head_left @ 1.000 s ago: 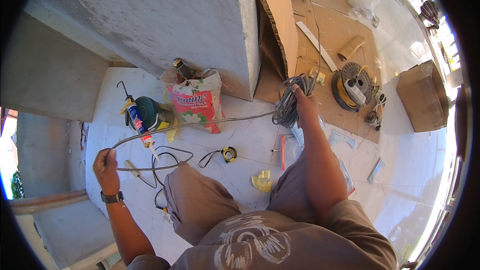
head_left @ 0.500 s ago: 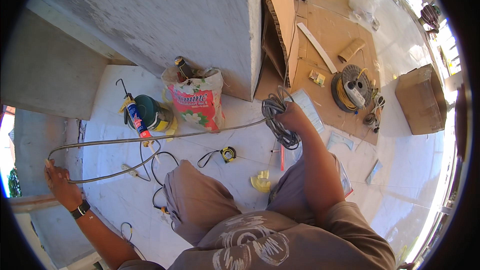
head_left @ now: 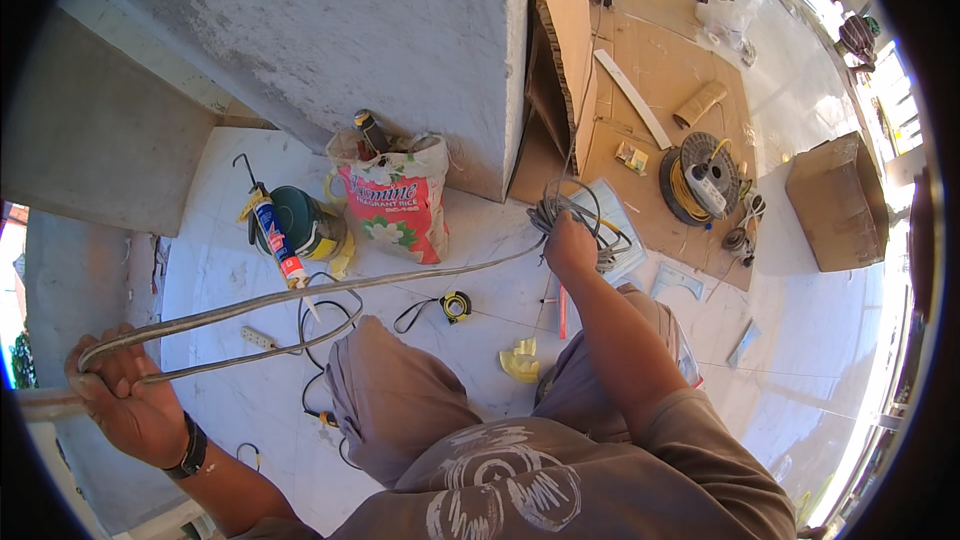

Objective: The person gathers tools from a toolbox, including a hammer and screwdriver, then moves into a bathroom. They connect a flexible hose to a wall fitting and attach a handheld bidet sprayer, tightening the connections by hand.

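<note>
My left hand (head_left: pixel 128 402) is out at the far left, fingers curled around the bend of a grey cable (head_left: pixel 290 297). From there two strands run rightward; the upper one crosses in front of my knees to a bundle. That cable coil (head_left: pixel 552 210) is gripped by my right hand (head_left: pixel 573 246), above the floor between my knees and the cardboard. Several loops stick out beyond my right fist, and one strand rises along the cardboard panel. Below the stretched cable lie a yellow-and-black tape measure (head_left: pixel 455 307) and a crumpled yellow scrap (head_left: pixel 519 361).
A rice sack (head_left: pixel 395 205) holding tools stands by the wall. Beside it, a caulking gun (head_left: pixel 272 230) leans on a dark green bucket (head_left: pixel 312 215). A power strip (head_left: pixel 258 338) lies left. On the right are a cable reel (head_left: pixel 690 180), flat cardboard (head_left: pixel 660 70) and a carton (head_left: pixel 838 202).
My left hand has come down and turned, its fingers now curled around the cable bend. My right hand has shifted slightly and turned the coil, so its loops spread to the right.
</note>
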A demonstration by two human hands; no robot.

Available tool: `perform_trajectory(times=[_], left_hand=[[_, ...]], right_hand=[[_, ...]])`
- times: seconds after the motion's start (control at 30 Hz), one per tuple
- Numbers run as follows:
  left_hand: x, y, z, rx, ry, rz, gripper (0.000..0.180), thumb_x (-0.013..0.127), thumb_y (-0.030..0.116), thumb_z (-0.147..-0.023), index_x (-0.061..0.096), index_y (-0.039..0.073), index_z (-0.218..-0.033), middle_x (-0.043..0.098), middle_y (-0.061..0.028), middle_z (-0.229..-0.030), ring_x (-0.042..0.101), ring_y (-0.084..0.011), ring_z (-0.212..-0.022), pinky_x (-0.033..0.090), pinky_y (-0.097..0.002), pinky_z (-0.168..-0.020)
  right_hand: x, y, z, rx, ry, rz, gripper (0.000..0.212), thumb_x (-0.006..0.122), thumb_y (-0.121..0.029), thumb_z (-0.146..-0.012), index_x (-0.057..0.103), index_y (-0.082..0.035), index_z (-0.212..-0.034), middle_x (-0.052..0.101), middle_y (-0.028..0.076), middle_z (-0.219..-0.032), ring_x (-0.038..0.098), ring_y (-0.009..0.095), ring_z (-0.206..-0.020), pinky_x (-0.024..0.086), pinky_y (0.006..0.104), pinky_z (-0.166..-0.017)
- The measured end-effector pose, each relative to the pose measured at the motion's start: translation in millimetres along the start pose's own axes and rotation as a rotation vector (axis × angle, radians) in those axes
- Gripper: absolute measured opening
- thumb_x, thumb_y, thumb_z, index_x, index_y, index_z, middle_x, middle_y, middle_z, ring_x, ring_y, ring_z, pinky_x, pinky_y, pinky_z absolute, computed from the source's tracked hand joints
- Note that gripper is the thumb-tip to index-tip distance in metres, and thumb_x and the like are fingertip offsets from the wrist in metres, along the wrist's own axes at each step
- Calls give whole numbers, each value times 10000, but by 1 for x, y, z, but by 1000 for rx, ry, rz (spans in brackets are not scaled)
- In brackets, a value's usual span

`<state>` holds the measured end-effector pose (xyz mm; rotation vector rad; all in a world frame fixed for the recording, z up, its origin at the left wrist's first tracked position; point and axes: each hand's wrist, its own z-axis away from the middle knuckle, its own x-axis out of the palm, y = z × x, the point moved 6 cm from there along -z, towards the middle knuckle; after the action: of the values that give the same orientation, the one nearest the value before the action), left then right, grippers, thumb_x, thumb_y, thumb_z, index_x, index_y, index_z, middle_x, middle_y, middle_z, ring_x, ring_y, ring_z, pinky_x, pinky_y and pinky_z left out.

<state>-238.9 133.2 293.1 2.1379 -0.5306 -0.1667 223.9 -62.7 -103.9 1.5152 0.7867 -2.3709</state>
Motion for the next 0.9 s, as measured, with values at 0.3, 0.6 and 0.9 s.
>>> perform_trajectory(times=[0.3,0.6,0.9], left_hand=[[-198,-60,25,-410,428,-753,287,619,313,-1035,591,28,-1055,373,42,-667,329,-49,-568,312,-229,-520],[-368,-31,206,-839,639,-685,237,696,315,-978,624,90,-979,358,84,-595,317,-26,-464,293,-223,-429],[-467,21,212,-1175,364,-1177,212,760,236,-895,684,38,-889,550,11,-656,510,-134,-556,437,-290,-545]], right_hand=[[-15,51,-34,109,71,-299,170,659,-94,-852,665,8,-988,701,194,-866,709,329,-801,559,441,-703],[-115,102,-50,114,-66,-1497,168,622,-110,-939,664,-3,-1061,526,-3,-694,507,118,-551,459,299,-533],[-178,107,-65,155,-38,-1510,150,643,-182,-980,648,-80,-1090,518,-61,-706,491,78,-558,459,273,-546]])
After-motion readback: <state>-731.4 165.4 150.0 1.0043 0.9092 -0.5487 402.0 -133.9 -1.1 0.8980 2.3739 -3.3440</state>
